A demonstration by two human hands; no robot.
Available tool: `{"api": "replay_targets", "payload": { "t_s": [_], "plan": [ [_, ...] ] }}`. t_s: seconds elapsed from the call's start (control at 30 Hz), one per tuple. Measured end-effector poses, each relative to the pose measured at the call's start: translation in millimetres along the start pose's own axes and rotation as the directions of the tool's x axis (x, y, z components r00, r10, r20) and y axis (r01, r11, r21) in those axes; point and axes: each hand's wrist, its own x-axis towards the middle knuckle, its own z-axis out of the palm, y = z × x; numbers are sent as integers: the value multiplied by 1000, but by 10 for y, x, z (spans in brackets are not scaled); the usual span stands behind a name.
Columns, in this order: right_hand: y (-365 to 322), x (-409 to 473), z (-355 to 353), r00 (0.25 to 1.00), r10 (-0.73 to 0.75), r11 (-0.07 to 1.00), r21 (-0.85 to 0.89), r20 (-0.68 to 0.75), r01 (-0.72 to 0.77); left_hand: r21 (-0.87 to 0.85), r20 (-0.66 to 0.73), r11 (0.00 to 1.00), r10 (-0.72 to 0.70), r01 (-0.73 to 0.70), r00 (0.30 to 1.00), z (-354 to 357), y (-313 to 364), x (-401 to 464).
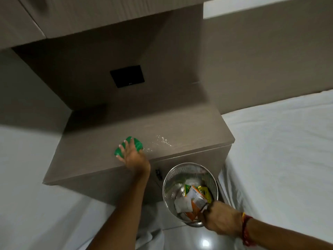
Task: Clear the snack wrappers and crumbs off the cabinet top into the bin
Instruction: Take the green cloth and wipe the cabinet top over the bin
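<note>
My left hand [132,156] presses a green cloth [137,143] flat on the brown cabinet top [100,141] near its front edge. Pale crumbs [163,139] lie scattered just right of the cloth. My right hand [219,218] grips the near rim of a shiny metal bin [171,179], held below the cabinet's front right edge. Inside the bin lie several snack wrappers [195,195], orange, white, green and yellow.
White beds flank the cabinet, one on the right [279,150] and one on the left [21,186]. A black square panel [127,76] sits on the back wall above the cabinet. An overhead cupboard [90,17] hangs above. Glossy floor [189,239] shows beneath the bin.
</note>
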Motion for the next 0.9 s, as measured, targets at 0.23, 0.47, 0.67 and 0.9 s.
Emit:
{"api": "replay_targets", "payload": {
  "t_s": [0.23, 0.47, 0.67, 0.9],
  "plan": [
    [245, 11, -28, 997, -70, 996, -55, 34, 71, -117, 137, 992, 73, -57, 988, 314, 534, -23],
    [241, 3, -103, 996, -72, 995, -75, -45, 69, -419, 404, 903, 278, -93, 872, 254, 493, -182],
    [183, 13, -333, 977, -52, 998, -38, -207, 45, -573, 544, 813, 472, -104, 693, -124, 499, -847],
    [-40, 8, -375, 997, -66, 996, -61, -27, 64, -435, 510, 728, 684, -530, 521, -314, 323, -1230]
  ]
}}
